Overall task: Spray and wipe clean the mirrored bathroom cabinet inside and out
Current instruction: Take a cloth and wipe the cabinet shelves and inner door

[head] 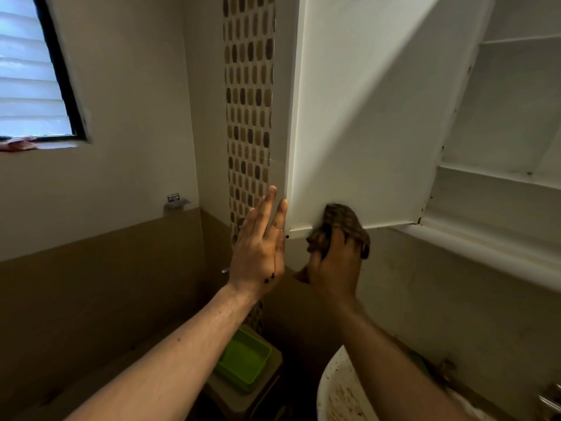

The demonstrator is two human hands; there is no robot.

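The cabinet door (370, 117) stands swung open toward me, its white inner face showing. My left hand (261, 241) is flat with fingers straight, pressed against the door's outer edge near the bottom corner. My right hand (334, 262) grips a dark checked cloth (343, 220) and holds it against the door's lower edge. To the right the cabinet interior (510, 117) shows bare white shelves with dark specks along the frame. The mirrored face of the door is hidden from me.
A stained white sink (340, 390) lies below my right arm, with a tap (549, 396) at the far right. A green tray (243, 357) sits on a low stand below. A mosaic tile strip (249, 101) runs down the wall; a window (33, 68) is at left.
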